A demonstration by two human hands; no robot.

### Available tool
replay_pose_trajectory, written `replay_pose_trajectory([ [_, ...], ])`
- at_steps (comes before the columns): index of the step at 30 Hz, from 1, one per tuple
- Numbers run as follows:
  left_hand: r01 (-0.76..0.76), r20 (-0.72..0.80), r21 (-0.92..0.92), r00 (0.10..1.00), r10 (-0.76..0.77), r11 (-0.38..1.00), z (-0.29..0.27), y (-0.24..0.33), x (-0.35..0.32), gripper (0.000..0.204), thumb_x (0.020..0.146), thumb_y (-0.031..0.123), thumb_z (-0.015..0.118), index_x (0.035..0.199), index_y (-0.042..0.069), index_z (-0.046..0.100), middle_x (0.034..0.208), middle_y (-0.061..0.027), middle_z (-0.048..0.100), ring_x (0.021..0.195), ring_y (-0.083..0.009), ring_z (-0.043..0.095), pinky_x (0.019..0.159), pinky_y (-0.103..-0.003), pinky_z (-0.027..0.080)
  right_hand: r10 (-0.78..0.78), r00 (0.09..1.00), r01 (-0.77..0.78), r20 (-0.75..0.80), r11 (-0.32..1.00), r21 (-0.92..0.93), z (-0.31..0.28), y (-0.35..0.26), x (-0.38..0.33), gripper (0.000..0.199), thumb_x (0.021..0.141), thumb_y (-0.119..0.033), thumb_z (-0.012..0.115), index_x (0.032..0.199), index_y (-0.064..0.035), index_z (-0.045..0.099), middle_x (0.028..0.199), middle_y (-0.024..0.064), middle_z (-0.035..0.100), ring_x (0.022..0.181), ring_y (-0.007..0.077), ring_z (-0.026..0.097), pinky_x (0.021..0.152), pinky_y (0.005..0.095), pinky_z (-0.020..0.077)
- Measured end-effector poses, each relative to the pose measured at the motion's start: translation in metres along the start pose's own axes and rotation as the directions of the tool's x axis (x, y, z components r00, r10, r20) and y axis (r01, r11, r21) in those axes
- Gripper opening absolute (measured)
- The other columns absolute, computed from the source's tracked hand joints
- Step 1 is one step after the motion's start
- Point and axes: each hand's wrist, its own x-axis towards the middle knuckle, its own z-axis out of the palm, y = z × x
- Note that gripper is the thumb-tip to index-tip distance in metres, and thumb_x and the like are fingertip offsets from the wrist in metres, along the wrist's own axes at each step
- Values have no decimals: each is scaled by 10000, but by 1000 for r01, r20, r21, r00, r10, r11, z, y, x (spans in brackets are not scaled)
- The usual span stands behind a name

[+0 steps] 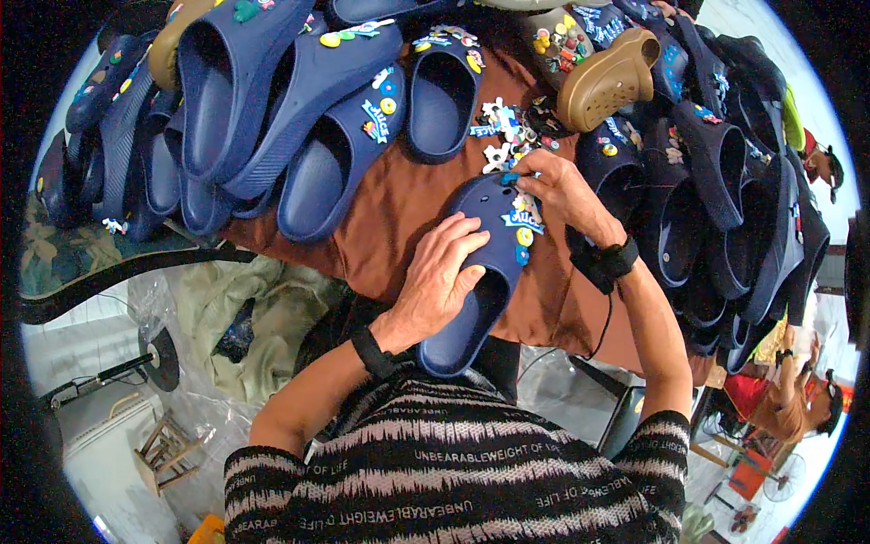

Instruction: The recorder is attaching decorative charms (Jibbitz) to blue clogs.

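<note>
A navy slip-on clog (492, 247) lies in front of me on the brown cloth, its toe pointing away. My left hand (435, 274) is laid over its upper and grips it, with the thumb by the foot opening. At the toe end, my right hand (569, 195) pinches a small blue shoe charm (510, 179) against the holes of the upper; the fingers partly hide it. White, blue and yellow charms (523, 234) sit along the clog's right side. Just beyond the toe, a heap of loose charms (515, 130) rests on the cloth.
Navy clogs (313, 177) with charms are piled along the left and far side, and more (716, 154) on the right. A tan clog (607, 83) stands beyond the charms. Brown cloth (399, 204) covers the table. Plastic-wrapped sacking (272, 308) lies lower left; another person (788, 399) is far right.
</note>
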Motion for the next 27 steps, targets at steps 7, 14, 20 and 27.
replay_pose_trajectory([
  [7, 0, 0, 0, 1000, 0, 1000, 1, 0, 0, 490, 1059, 423, 454, 1350, 37, 538, 1447, -196, 500, 1403, -403, 413, 1171, -487, 310, -192, 981, 184, 11, 919, -349, 2, -12, 2, 81, 829, -79, 683, 897, -36, 671, 925, 122, 660, 907, 313, 660, 857, 404, 526],
  [14, -2, -2, 1, 1000, 2, 1000, 0, 1, 1, 478, 1059, 408, 463, 1349, 35, 538, 1449, -197, 498, 1404, -402, 412, 1172, -488, 309, -445, 858, 490, 257, 562, -666, -3, -24, 4, 100, 766, -141, 657, 861, -112, 657, 920, 64, 632, 968, 235, 635, 941, 415, 478],
  [20, 8, 9, -1, 1000, -8, 1000, 0, 0, 0, 493, 1060, 426, 452, 1348, 34, 539, 1450, -198, 498, 1406, -400, 409, 1174, -487, 308, -222, 940, 340, 258, 666, -664, -3, -52, 2, 146, 800, -237, 699, 762, -96, 688, 923, 78, 627, 1008, 263, 613, 934, 412, 481],
  [27, 10, 17, -1, 1000, -10, 1000, 1, 0, 0, 507, 1064, 438, 437, 1352, 32, 536, 1451, -199, 496, 1405, -403, 408, 1178, -489, 304, -82, 995, 101, 61, 679, -727, 21, -54, 1, 178, 852, -242, 698, 797, -76, 728, 831, 116, 688, 866, 308, 664, 790, 436, 521],
])
